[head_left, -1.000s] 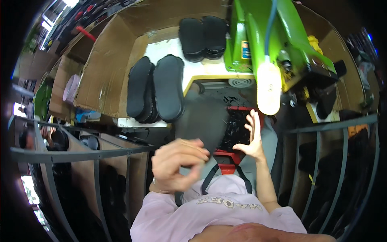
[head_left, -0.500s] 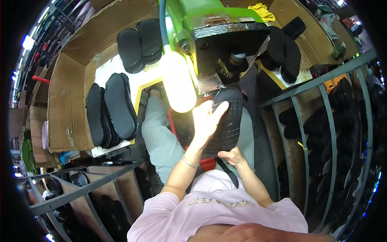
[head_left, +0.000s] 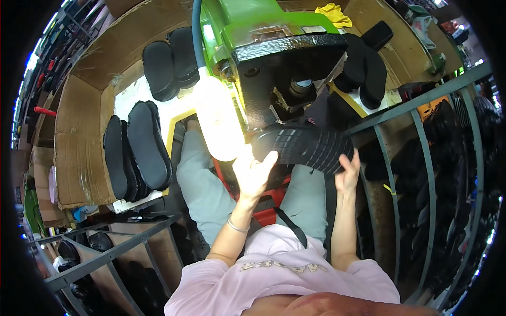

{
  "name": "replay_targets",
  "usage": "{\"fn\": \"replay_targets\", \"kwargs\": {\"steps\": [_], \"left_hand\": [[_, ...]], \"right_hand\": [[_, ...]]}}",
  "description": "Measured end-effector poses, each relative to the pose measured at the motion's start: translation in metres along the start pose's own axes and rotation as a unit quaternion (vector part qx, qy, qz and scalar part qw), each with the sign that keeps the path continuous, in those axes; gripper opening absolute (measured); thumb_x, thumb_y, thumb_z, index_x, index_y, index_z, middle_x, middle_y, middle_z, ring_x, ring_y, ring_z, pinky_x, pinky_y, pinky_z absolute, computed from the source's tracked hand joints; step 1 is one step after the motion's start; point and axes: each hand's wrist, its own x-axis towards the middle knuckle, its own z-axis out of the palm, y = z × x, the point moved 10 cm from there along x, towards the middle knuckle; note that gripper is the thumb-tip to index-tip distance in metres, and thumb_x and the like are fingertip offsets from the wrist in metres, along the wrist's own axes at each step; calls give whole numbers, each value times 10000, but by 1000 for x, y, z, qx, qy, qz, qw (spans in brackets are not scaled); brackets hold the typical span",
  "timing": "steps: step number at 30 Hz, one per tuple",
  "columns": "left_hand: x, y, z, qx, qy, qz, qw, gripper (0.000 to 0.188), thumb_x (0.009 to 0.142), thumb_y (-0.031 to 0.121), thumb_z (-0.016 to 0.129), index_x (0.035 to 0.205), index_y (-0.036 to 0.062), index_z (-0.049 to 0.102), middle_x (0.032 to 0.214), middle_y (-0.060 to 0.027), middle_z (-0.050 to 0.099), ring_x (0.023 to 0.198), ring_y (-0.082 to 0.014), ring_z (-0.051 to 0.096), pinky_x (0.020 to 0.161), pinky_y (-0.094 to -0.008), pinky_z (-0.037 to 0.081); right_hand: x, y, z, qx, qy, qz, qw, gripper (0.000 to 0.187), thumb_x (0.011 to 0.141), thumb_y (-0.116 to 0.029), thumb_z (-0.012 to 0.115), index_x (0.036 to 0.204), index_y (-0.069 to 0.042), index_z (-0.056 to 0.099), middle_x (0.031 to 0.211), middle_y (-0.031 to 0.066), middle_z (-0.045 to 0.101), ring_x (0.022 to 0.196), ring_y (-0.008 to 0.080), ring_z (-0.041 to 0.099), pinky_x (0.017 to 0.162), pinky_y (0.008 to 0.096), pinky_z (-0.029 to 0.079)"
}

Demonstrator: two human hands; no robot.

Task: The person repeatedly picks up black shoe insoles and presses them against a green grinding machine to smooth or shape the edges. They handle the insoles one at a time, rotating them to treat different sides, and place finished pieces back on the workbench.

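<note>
A black shoe sole (head_left: 308,146) lies crosswise in front of me, its grooved tread facing up, just below the black working head (head_left: 284,71) of a green machine (head_left: 279,18). My left hand (head_left: 252,173) grips its left end, thumb on the tread. At its right end my right hand (head_left: 348,173) holds the edge between thumb and fingers. The sole's underside is hidden, so whether an upper is attached I cannot tell. Close to my left hand hangs a brightly glowing lamp (head_left: 219,124).
Stacked black soles (head_left: 150,145) stand in a cardboard box (head_left: 81,142) on the left. More soles (head_left: 373,79) lie at the right, near a yellow cloth (head_left: 334,15). Metal racks (head_left: 429,139) flank me on both sides, holding dark footwear.
The sole has turned from lengthwise to crosswise. My right hand has moved right and up with its end, while my left hand has shifted slightly left and down.
</note>
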Motion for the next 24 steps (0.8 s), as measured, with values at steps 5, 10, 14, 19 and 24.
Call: {"fn": "replay_targets", "kwargs": {"steps": [5, 10, 14, 19, 24], "left_hand": [[7, 28, -41, 83, 10, 81, 993, 402, 763, -56, 722, 1136, -35, 573, 984, -70, 649, 845, -128, 601, 797, -265, 488], [-15, 28, -100, -101, 88, -21, 991, 399, 746, -79, 717, 1113, -40, 565, 1028, -92, 642, 930, -162, 608, 869, -295, 484], [-52, -18, -137, -137, 72, -106, 982, 427, 732, -77, 723, 1132, -49, 574, 1055, -112, 658, 924, -182, 638, 858, -307, 506], [-49, -41, -80, 100, -167, -126, 973, 309, 741, 27, 776, 1022, -40, 665, 987, -72, 698, 883, -143, 640, 825, -278, 510], [18, 28, 0, 164, -92, 40, 981, 175, 776, 56, 754, 907, -22, 670, 824, -22, 662, 716, -80, 574, 665, -237, 479]], "right_hand": [[53, -11, 63, -49, -82, -15, 995, 403, 764, 57, 682, 1146, 2, 565, 1066, 94, 637, 977, 179, 621, 903, 320, 498], [39, 10, 131, -48, -167, 18, 985, 394, 711, 86, 731, 1069, -8, 597, 976, 82, 672, 854, 149, 650, 806, 284, 529], [20, 17, 182, -187, -250, -27, 950, 363, 654, -40, 854, 939, -21, 630, 861, 36, 678, 791, 92, 626, 733, 240, 510], [17, 20, 200, -261, -240, -126, 926, 405, 624, -97, 892, 918, -16, 625, 838, 39, 670, 775, 111, 622, 708, 257, 505], [-1, 35, 170, -211, -135, -139, 958, 506, 667, -181, 886, 1026, 12, 585, 961, 79, 644, 887, 170, 601, 795, 309, 500]]}}
